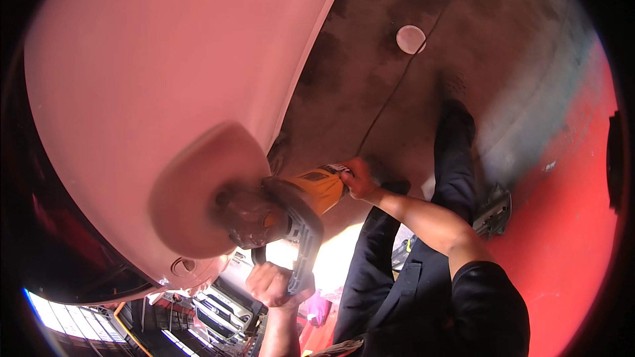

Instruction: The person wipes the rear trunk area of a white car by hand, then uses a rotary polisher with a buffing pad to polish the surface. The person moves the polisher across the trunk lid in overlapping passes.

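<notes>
A yellow and black power polisher (pixel 315 187) is held against a broad pale car panel (pixel 160 36), which looks pink in this light. Its wide round pad (pixel 183 172) lies on the panel, blurred as if spinning. My left hand (pixel 276 287) is closed around the black loop handle at the tool's front end, below the pad. My right hand (pixel 360 178) grips the rear of the tool's yellow body, my forearm reaching in from the lower right. A dark cord (pixel 397 89) runs across the floor beyond the tool.
A white round disc (pixel 411 39) lies on the stained grey floor. My dark-clothed legs (pixel 450 158) stand beside the panel. A large red surface (pixel 557 244) fills the right. A vehicle's front grille (pixel 219 314) and a small pink object (pixel 319 307) show at the bottom.
</notes>
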Demonstrator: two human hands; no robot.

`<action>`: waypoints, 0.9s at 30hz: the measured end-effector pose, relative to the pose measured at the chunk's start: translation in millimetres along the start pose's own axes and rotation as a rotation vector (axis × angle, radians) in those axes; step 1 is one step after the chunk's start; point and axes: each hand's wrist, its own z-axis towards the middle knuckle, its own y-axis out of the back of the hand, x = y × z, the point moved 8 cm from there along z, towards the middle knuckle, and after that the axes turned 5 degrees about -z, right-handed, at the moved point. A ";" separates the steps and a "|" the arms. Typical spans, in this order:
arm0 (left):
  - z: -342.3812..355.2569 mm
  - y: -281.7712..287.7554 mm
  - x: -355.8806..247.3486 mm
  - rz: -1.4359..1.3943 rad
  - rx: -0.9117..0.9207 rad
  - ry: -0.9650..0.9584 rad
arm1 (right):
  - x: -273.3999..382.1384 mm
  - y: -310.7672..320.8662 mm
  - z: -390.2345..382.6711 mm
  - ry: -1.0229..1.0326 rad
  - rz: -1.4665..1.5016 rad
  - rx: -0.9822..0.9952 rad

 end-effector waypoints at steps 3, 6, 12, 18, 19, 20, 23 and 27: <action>25.3 -7.7 -10.6 -0.063 0.016 -0.006 | 3.8 26.2 9.5 0.025 -0.130 0.014; 60.2 -18.7 -29.5 -0.117 0.028 -0.024 | 8.9 62.4 17.3 0.002 -0.119 -0.060; 141.1 -38.3 -69.3 -0.184 0.095 -0.063 | -14.5 126.9 31.9 -0.124 0.205 -0.330; 218.2 -47.6 -107.7 -0.200 0.064 -0.123 | -45.6 180.4 48.1 -0.276 0.611 -0.368; 223.8 -45.7 -108.7 -0.218 0.050 -0.097 | -46.2 185.2 48.5 -0.290 0.653 -0.373; 225.9 -43.7 -109.4 -0.247 0.065 -0.075 | -45.1 188.0 47.5 -0.303 0.685 -0.375; 212.5 -32.1 -105.9 -0.251 0.093 -0.062 | -37.1 182.7 43.8 -0.315 0.705 -0.373; 165.4 -12.0 -81.0 -0.230 0.033 -0.081 | -17.5 150.6 27.6 -0.381 0.634 -0.406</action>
